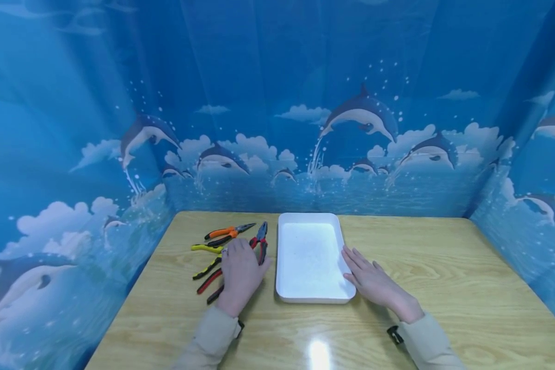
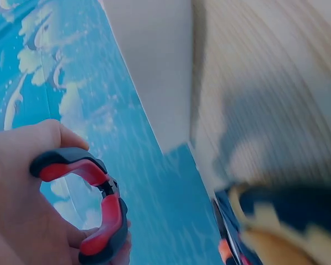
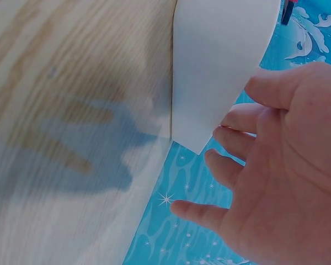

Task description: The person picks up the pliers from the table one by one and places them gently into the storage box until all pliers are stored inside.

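My left hand (image 1: 241,270) grips combination pliers (image 1: 261,237) with red and black handles, just left of the white tray (image 1: 347,294). In the left wrist view, the handles of these pliers (image 2: 111,215) stand spread apart between the thumb and fingers. My right hand (image 1: 374,282) has its fingers stretched out, with the fingertips right at the tray's right rim. The right wrist view shows this hand (image 3: 281,143) holding nothing, its fingers beside the tray wall (image 3: 220,61).
Left of the tray lie orange-and-black long-nose pliers (image 1: 222,234), a yellow-and-black handled tool (image 1: 206,247) and a red-and-black handled tool (image 1: 209,281), the last two partly hidden by my left hand. A dolphin-print curtain (image 1: 259,103) encloses the wooden table (image 1: 444,267) at the back and sides.
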A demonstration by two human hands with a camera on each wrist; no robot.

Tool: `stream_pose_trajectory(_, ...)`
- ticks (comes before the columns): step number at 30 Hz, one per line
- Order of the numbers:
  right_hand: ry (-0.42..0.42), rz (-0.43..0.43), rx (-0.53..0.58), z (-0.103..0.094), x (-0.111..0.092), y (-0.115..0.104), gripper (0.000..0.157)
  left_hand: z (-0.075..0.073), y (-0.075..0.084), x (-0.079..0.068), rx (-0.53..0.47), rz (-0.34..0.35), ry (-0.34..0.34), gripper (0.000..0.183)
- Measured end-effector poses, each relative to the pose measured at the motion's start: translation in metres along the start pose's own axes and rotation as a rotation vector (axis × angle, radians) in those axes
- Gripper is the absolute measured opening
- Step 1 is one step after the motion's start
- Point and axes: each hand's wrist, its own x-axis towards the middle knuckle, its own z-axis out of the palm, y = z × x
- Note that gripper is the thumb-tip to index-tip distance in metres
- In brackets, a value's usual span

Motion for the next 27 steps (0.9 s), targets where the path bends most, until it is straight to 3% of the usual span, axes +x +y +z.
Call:
stream_pose_trajectory(7, 0.002, -0.006, 0.013, 0.002, 0.001, -0.001, 0.059, 0.003, 0.027, -0.001, 0.014, 0.035, -0.001, 0.077)
stream_pose_trajectory(11, 0.007, -0.001, 0.006, 0.002, 0.001, -0.001, 0.059, 0.002, 0.037, -0.001, 0.011, 0.027, -0.057, 0.074)
stream_pose_trajectory(15, 0.005, 0.003, -0.004, 0.001, 0.001, -0.001, 0.059, 0.004, 0.043, -0.001, 0.011, 0.011, -0.100, 0.074)
stream_pose_trajectory(27, 0.009, 0.007, -0.009, 0.000, 0.000, -0.001, 0.059, 0.014, 0.057, -0.004, 0.010, 0.035, -0.114, 0.077)
